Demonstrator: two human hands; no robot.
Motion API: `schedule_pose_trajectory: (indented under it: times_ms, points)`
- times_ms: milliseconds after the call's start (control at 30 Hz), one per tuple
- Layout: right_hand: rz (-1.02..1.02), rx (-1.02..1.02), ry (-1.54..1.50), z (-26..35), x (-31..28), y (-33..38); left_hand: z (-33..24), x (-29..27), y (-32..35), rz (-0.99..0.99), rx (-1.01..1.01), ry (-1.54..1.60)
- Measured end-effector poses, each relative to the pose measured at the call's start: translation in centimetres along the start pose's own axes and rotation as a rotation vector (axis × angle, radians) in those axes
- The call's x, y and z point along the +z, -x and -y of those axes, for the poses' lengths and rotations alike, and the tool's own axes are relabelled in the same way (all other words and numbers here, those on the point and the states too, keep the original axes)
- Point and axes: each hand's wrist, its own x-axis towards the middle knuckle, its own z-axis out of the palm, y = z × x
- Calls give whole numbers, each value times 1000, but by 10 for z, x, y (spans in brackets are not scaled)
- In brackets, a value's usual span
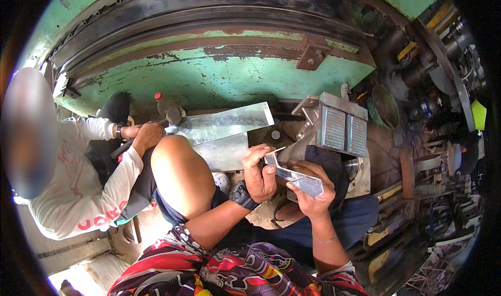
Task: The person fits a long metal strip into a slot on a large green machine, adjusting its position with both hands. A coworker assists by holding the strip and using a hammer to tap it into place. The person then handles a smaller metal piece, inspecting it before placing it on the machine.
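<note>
Between my two hands is a bent, shiny sheet metal piece [298, 179], held tilted above my lap. My left hand [258, 175] grips its left end, with the thumb on the near side and the fingers up by the corner. At the other end, my right hand [314, 189] pinches the piece between thumb and fingers. Beyond my hands, a long shiny metal sheet [229, 122] overlaps a flat metal plate [225, 152]. A grey metal block with ribbed faces [342, 123] stands past my right hand.
A large green machine [209, 74] with worn paint spans the far side. Seated at my left, a person in a white long-sleeved shirt [99, 191] grips a hammer [175, 116]. Metal parts [443, 191] crowd the right. A round green pan [383, 106] stands beyond the block.
</note>
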Motion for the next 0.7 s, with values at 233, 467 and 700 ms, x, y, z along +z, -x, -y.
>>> schedule_pose_trajectory:
  times_ms: [233, 467, 700]
  points:
    - [-41, 67, -62, 3, -1, 0, -19, 4, -16, 1, 91, -69]
    - [-3, -23, 6, 0, -7, -1, -16, 4, -13, 2, 104, -94]
    - [-13, -34, 21, -7, -5, 5, -16, 20, -12, -237, -85, 1]
